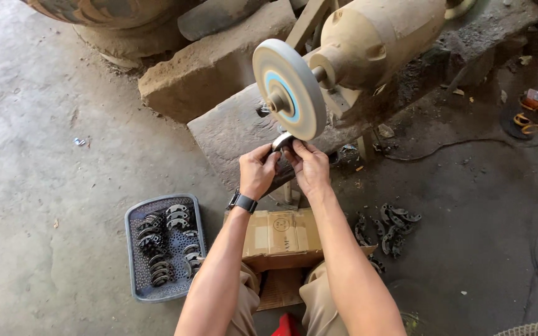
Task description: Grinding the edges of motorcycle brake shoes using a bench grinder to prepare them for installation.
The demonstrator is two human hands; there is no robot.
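**Small metal piece pressed to the buffing wheel by both hands**

Head view: the left hand (pixel 258 172) and the right hand (pixel 309 167) are both closed narrowly around a small curved metal piece (pixel 283 141), pinching it from either side with the fingertips. The piece sits at the lower edge of the grey buffing wheel (pixel 289 89), touching it or just short of it. The wheel is mounted on a dusty motor (pixel 378 37) that stands on a stone block (pixel 238 127), which serves as the desk.

The piece looks rigid, light and smooth, so probably slippery and apt to be snatched by the wheel. Holding it at both ends, fingers off the wheel's face, seems the safest grip.

Near left on the floor, a grey plastic basket (pixel 133 249) holds similar pieces; more lie in a loose pile (pixel 388 229) at the right. A cardboard box (pixel 281 238) sits between the knees.
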